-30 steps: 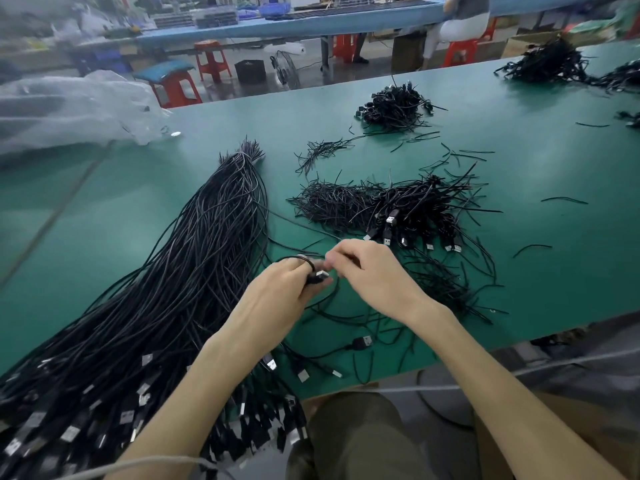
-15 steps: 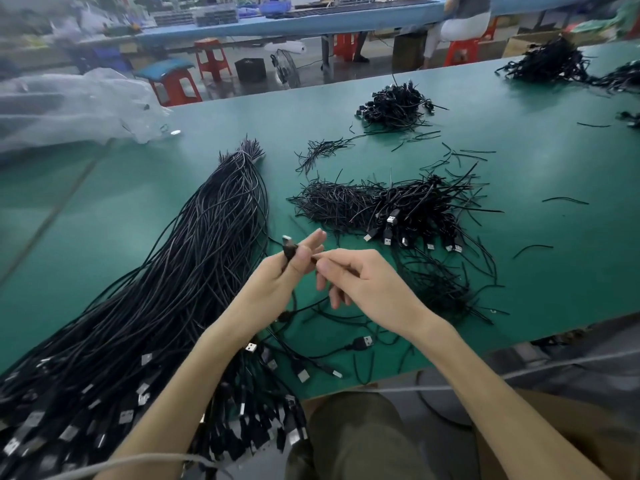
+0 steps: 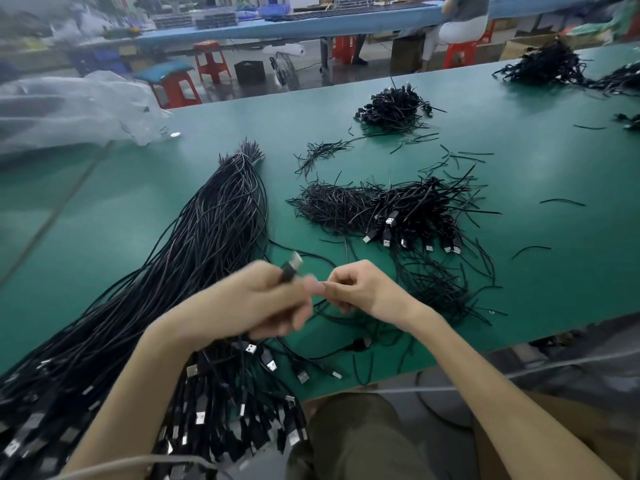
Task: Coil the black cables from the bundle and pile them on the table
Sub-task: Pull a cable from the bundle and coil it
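No words, numbers or signs can be read here. The plugs (image 3: pixel 390 221) on the black cables (image 3: pixel 207 237) are too small and blurry to show any letters. The boxes (image 3: pixel 526 46) far at the back are blurry too.
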A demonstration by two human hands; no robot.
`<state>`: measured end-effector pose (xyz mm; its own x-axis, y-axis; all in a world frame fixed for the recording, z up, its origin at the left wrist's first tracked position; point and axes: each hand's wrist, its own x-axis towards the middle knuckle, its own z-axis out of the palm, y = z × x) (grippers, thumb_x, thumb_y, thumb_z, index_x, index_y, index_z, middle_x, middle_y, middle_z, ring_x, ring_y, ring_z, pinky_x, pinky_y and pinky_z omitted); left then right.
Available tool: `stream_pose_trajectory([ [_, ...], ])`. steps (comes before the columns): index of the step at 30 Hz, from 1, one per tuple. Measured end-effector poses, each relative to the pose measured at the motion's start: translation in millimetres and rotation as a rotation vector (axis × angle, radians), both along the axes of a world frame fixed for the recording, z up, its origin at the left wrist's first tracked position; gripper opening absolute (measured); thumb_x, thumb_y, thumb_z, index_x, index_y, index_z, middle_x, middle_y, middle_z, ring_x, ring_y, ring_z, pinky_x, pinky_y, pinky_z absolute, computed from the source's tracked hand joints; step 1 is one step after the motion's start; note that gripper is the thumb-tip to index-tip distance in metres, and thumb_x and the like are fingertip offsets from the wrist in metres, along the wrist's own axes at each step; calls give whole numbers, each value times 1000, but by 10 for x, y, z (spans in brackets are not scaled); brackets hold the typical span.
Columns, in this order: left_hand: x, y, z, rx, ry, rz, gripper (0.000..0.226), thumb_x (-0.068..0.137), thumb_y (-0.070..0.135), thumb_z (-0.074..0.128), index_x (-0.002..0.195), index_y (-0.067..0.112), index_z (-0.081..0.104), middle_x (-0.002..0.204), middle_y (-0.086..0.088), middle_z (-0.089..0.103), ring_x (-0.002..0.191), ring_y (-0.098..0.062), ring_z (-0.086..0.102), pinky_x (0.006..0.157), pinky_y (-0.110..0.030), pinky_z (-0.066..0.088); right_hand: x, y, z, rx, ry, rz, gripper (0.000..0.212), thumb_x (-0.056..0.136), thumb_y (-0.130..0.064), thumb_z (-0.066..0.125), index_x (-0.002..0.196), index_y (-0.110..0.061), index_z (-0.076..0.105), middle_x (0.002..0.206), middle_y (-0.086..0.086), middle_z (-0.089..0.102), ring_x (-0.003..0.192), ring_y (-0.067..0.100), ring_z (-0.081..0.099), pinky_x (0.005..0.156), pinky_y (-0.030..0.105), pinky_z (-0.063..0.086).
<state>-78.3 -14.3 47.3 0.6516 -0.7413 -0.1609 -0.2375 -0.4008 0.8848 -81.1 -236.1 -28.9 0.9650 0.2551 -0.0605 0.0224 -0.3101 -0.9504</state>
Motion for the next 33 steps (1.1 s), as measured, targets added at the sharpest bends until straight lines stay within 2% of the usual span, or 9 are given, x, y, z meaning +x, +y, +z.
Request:
stream_pose_trajectory([
  [2, -8, -71, -64, 396, -166, -60, 51, 102, 58, 44, 78, 23, 70, 62, 3, 69, 55, -13, 63, 59, -22, 52, -1, -22, 21, -29, -34, -28, 42, 95, -49, 67, 70, -15, 67, 61, -5, 62, 58, 12, 55, 64, 28, 45],
  [5, 35, -190, -238, 511, -401, 130, 60, 97, 64, 34, 97, 16, 70, 87, -2, 73, 82, -18, 67, 81, -34, 53, -49, 39, 121, 13, -123, -73, 38, 104, -37, 58, 74, -16, 68, 63, -5, 61, 57, 12, 56, 63, 24, 45],
  [7, 66, -236, -321, 365, -469, 260, 64, 91, 68, 30, 105, 19, 68, 97, 0, 70, 90, -15, 65, 83, -35, 51, -82, 103, 196, 110, -164, -90, 36, 107, -29, 54, 79, -11, 67, 66, -2, 60, 57, 15, 56, 60, 23, 46],
  [12, 15, -336, -373, -347, 26, 354, 64, 105, 60, 29, 142, 18, 59, 131, 2, 70, 134, -7, 56, 117, -30, 35, -202, 225, 254, 339, -154, -66, 35, 109, -26, 47, 82, -9, 60, 67, 1, 57, 59, 18, 52, 54, 23, 45],
  [17, -43, -467, -332, -686, 194, 511, 53, 110, 43, 35, 115, -1, 66, 127, -14, 71, 114, -27, 70, 80, -38, 61, -265, 280, 149, 378, -53, -22, 35, 109, -32, 47, 85, -13, 65, 69, 2, 60, 57, 17, 52, 54, 25, 39],
  [20, -29, -487, -302, -879, 372, 606, 37, 108, 37, 44, 82, 14, 55, 102, -10, 76, 95, -22, 74, 69, -30, 57, -263, 296, 93, 324, -11, -25, 38, 108, -35, 48, 86, -10, 66, 69, 2, 61, 56, 13, 52, 53, 21, 40],
  [24, -13, -481, -302, -920, 451, 592, 35, 106, 40, 46, 77, 22, 42, 74, 4, 55, 58, -13, 47, 60, -26, 47, -265, 323, 71, 306, 10, -90, 38, 100, -43, 61, 111, -7, 60, 77, 0, 64, 58, 13, 54, 54, 23, 42],
  [27, -21, -487, -358, -875, 485, 573, 38, 105, 48, 47, 76, 22, 45, 69, 3, 53, 62, -15, 52, 56, -30, 48, -254, 361, 92, 390, -23, -92, 41, 96, -35, 70, 132, -21, 56, 102, -3, 69, 70, 15, 63, 60, 31, 49],
  [33, -20, -547, -468, -839, 485, 517, 37, 103, 43, 56, 77, 17, 66, 96, -11, 73, 87, -21, 68, 78, -34, 59, -218, 380, 36, 368, -151, -225, 12, 91, -9, 75, 102, -12, 71, 76, 0, 63, 70, 16, 63, 66, 42, 59],
])
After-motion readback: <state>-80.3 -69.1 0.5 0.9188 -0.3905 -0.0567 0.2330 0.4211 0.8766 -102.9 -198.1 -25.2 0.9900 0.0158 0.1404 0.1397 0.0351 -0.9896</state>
